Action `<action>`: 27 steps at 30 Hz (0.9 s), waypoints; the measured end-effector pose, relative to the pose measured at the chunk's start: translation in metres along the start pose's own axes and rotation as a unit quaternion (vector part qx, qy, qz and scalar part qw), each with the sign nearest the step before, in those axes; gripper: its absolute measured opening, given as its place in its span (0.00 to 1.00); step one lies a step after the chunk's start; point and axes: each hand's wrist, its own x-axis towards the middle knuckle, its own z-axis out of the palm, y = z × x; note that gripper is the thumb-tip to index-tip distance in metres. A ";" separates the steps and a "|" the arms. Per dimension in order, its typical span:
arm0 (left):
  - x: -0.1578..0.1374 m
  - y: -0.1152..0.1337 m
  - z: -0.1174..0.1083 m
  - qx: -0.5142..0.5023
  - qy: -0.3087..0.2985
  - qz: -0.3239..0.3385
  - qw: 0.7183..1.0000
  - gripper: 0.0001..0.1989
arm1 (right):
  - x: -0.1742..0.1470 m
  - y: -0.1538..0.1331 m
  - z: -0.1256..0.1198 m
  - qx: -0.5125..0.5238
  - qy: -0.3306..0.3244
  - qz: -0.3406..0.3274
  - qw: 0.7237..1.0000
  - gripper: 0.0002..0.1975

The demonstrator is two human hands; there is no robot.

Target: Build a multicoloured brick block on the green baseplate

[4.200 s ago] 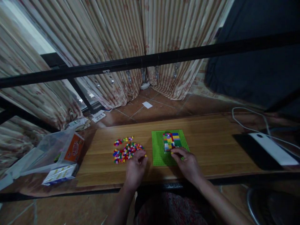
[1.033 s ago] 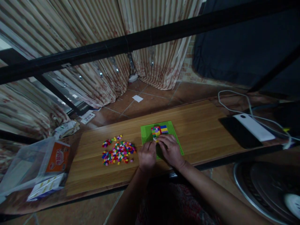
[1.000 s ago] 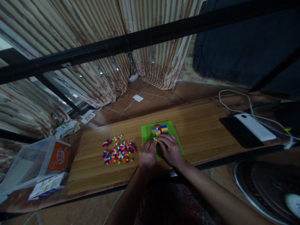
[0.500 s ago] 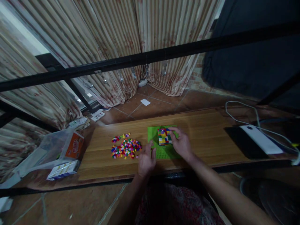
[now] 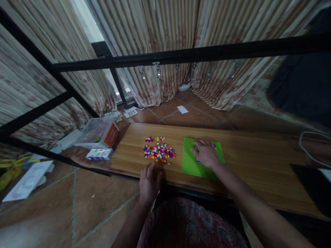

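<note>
Right hand [image 5: 205, 151] draped over brick build [image 5: 197, 159] on green baseplate [image 5: 190, 166], hiding most of build; grip unclear. Left hand [image 5: 150, 183] unclenched, loosely bent, at near edge of tabletop [image 5: 253, 162]; loose bricks [image 5: 159, 151] beyond.

A home — long patterned curtains [image 5: 165, 34], tiled floor [image 5: 106, 193], toy bricks [image 5: 160, 151].

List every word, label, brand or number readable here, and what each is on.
No text is legible.
Orange panel at the end of the clear bin: pale marks, too blurred to read.
White-and-blue box: faint print, too small to read.
White printed item near the curtain: dark marks, too small to read.
</note>
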 end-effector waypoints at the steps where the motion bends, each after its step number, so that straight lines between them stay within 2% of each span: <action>1: 0.001 -0.003 -0.001 0.015 0.004 -0.010 1.000 0.27 | -0.002 0.000 0.000 0.000 0.004 -0.009 1.000 0.17; 3: 0.004 -0.006 0.001 0.045 0.005 -0.020 0.999 0.35 | -0.006 -0.005 -0.001 0.010 0.026 -0.028 0.999 0.18; 6: 0.011 -0.002 0.011 0.085 -0.012 -0.018 0.996 0.43 | -0.014 -0.028 0.003 0.054 0.057 -0.065 0.995 0.18; 8: 0.018 0.005 0.018 0.103 -0.018 -0.020 0.994 0.46 | -0.018 -0.049 0.009 0.088 0.042 -0.087 0.991 0.17; 13: 0.036 0.013 0.031 0.140 -0.019 -0.054 0.989 0.48 | -0.017 -0.084 0.029 0.137 -0.004 -0.049 0.989 0.19; 18: 0.050 0.007 0.033 0.159 -0.026 -0.091 0.983 0.53 | -0.004 -0.094 0.039 0.179 -0.012 -0.012 0.984 0.22; 23: 0.065 0.000 0.039 0.161 -0.032 -0.101 0.981 0.51 | 0.010 -0.110 0.045 0.223 -0.012 0.021 0.975 0.21; 27: 0.076 -0.006 0.043 0.140 -0.031 -0.093 0.985 0.49 | 0.019 -0.118 0.049 0.283 -0.019 0.008 0.959 0.21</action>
